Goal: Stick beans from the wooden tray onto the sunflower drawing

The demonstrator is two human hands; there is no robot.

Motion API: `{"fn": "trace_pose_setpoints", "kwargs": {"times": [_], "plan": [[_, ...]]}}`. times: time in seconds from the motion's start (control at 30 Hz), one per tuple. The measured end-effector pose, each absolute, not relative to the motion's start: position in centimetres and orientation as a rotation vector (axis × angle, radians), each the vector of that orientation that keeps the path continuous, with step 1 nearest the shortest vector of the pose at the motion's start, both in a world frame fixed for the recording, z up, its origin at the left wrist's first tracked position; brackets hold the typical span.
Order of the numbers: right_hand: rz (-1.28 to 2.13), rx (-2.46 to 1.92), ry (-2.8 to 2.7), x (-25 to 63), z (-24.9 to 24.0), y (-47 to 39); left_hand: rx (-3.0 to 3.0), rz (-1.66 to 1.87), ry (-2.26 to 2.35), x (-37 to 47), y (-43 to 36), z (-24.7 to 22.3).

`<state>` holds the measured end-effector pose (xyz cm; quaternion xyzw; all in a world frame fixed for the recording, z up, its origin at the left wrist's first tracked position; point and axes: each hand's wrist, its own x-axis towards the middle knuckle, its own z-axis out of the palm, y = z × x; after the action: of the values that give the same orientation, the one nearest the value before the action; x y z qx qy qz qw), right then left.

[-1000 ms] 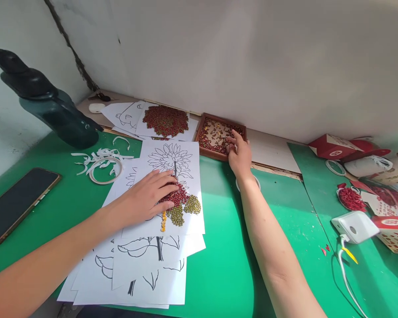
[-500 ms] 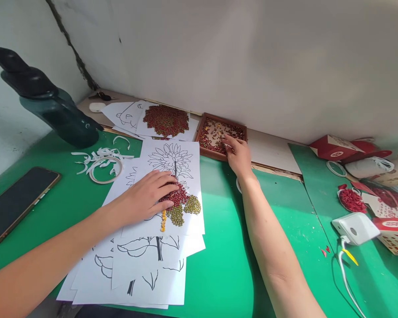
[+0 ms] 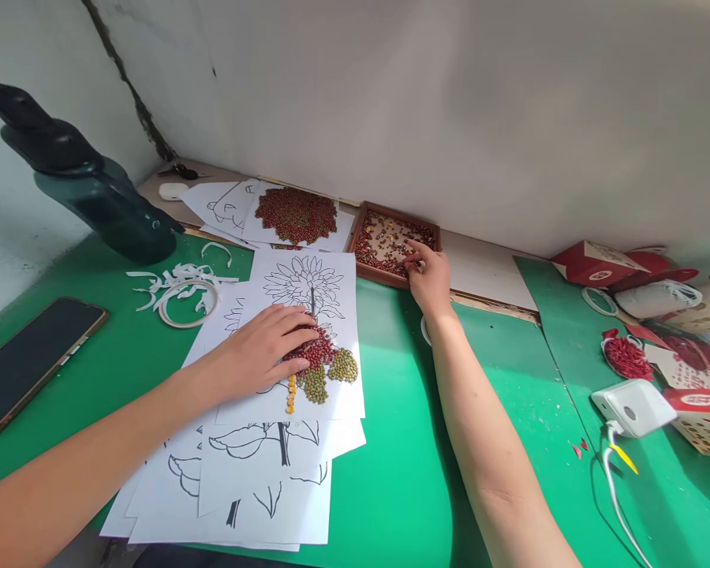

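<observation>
My left hand [image 3: 269, 351] lies flat, fingers stretched out, on a sheet of paper [image 3: 346, 323] with a line-drawn flower. Its fingertips rest at the edge of a patch of red beans [image 3: 319, 351] and partly cover it. Two clusters of green beans [image 3: 315, 384] and a short line of yellow corn kernels [image 3: 291, 394] sit beside the red patch. My right hand [image 3: 429, 272] is over the near right edge of a brown tray [image 3: 382, 276] of mixed beans and kernels. Its fingers are bent together in a pinch; anything between the tips is hidden.
More drawn sheets [image 3: 260, 521] lie beneath. Behind is a bean-covered picture [image 3: 299, 214]. To the left are a dark bottle [image 3: 112, 205], phone [image 3: 35, 363], tape roll [image 3: 189, 304] and paper strips. A white charger [image 3: 634, 406], red shreds [image 3: 627, 359] and red boxes [image 3: 595, 264] stand right.
My right hand has shifted slightly right at the tray, its fingers drawn closer together. My left hand stays in place on the paper.
</observation>
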<state>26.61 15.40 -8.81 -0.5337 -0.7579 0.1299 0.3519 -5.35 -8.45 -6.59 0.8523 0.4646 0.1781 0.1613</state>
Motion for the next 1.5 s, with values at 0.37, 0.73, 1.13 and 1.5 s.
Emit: {"fn": "trace_pose_setpoints", "kwargs": {"times": [0.37,0.73,1.13,1.5], "plan": [[0.421,-1.425,-1.933,27.5,-8.6,16.0,2.433,0.517,1.327,-5.5,-8.5,-6.9],[0.366,-1.411,-1.962,27.6,-8.7,16.1,2.435,0.508,1.343,-5.5,-8.5,-7.1],[0.350,-1.421,-1.961,27.6,-8.5,16.0,2.445,0.497,1.334,-5.6,-8.5,-7.2],[0.274,-1.403,-1.987,26.4,-7.6,14.8,2.406,0.508,1.347,-5.3,-8.5,-6.9]]}}
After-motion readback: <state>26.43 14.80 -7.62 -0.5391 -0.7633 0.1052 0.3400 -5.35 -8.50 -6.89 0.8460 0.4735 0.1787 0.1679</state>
